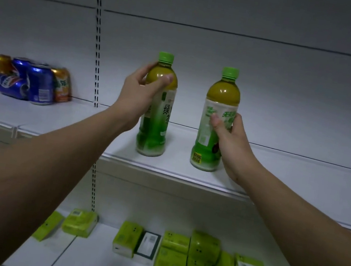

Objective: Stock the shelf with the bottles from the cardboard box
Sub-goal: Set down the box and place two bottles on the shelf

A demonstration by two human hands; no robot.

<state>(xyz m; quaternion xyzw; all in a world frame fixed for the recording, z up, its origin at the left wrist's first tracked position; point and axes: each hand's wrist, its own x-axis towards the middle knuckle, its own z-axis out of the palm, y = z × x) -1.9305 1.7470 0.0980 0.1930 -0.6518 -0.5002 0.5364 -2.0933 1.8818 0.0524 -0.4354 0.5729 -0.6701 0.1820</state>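
Two green tea bottles stand upright on the white shelf (186,172), near its front edge, apart from each other. L hand (138,94) grips the left bottle (157,120) round its shoulder, thumb across the front below the green cap. R hand (231,140) grips the right bottle (217,107) at the label, thumb in front. Soda cans (27,80) sit far left on same shelf, one lying down. Green tissue packs (186,257) on the shelf below.

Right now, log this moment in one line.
left hand grips left bottle | right hand grips right bottle | both upright on shelf
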